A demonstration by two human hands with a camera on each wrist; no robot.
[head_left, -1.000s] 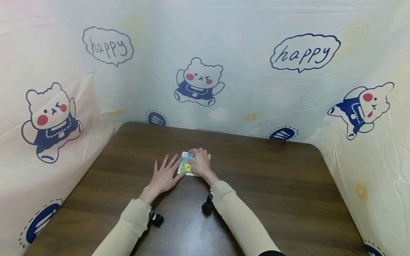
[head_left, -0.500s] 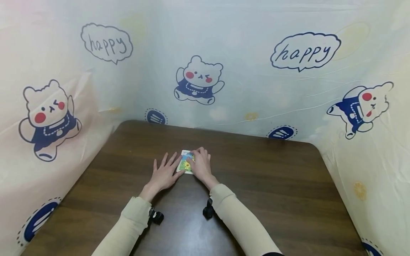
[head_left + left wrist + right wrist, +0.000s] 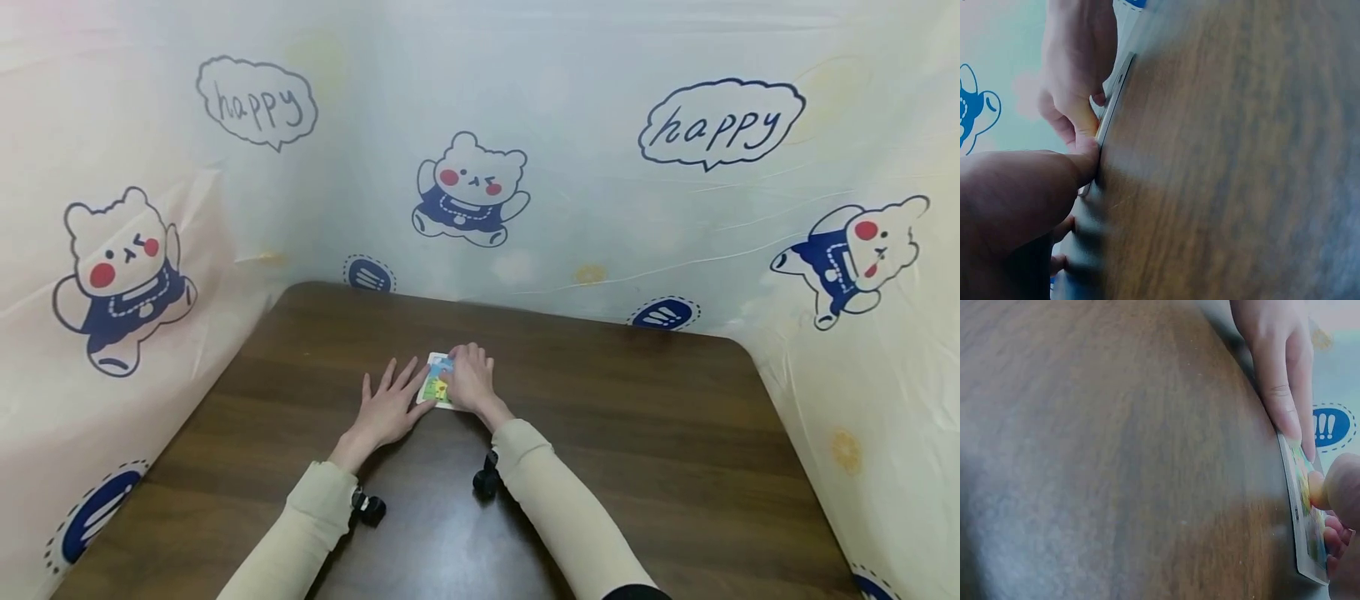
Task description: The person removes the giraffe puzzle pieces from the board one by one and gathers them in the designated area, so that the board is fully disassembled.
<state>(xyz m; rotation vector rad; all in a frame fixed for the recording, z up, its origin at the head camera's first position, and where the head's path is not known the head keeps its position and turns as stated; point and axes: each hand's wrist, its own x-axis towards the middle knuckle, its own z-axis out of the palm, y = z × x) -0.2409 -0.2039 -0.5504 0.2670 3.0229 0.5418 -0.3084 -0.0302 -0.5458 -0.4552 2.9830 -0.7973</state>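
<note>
A small flat board (image 3: 437, 389) with a bright picture in blue, green and yellow and a pale border lies on the brown table. My left hand (image 3: 384, 414) rests spread at its left side, the thumb tip on the near left corner. Over the right part of the board is my right hand (image 3: 472, 381), fingers curled at that side and thumb on the picture. Seen edge-on in the right wrist view, the board (image 3: 1295, 515) is thin, with the right thumb (image 3: 1318, 490) touching its face. The hand hides the board's right part.
The wooden table (image 3: 637, 433) has rounded far corners. A pale cloth (image 3: 585, 208) printed with bears and "happy" bubbles hangs behind it and along both sides. A small black camera sits at each wrist.
Both hands stay at the board. The right fingers and thumb shift slightly over the picture. The whole head view sways a little.
</note>
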